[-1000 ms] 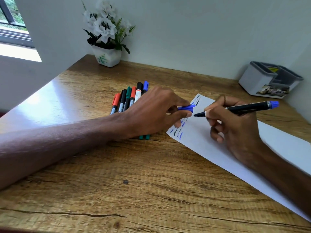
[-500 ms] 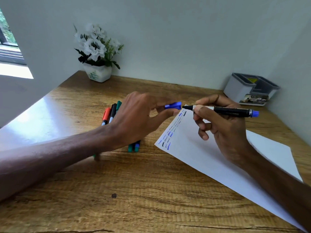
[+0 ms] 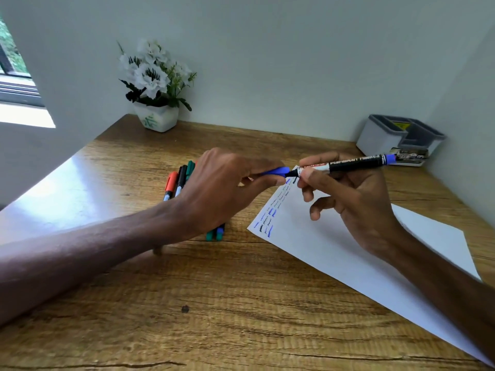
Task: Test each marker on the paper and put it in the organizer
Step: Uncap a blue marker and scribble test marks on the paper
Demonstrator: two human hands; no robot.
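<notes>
My right hand (image 3: 351, 199) grips a black marker with a blue end (image 3: 353, 163), held level above the white paper (image 3: 334, 253). My left hand (image 3: 222, 188) pinches the marker's blue cap (image 3: 277, 171), whose mouth meets the marker's tip. Short blue and black test strokes (image 3: 272, 212) run along the paper's left edge. Several markers (image 3: 176, 182) with red, black, green and blue caps lie in a row on the table, mostly hidden behind my left hand. The grey organizer (image 3: 385, 136) stands at the back right corner.
A white pot of white flowers (image 3: 156, 117) stands at the back left against the wall. The wooden table (image 3: 187, 303) runs to walls at the back and right. A window is at the far left.
Both hands have lifted off the paper and come together. The gap between cap and marker tip has closed, so the cap now touches the tip. The camera has tilted upward.
</notes>
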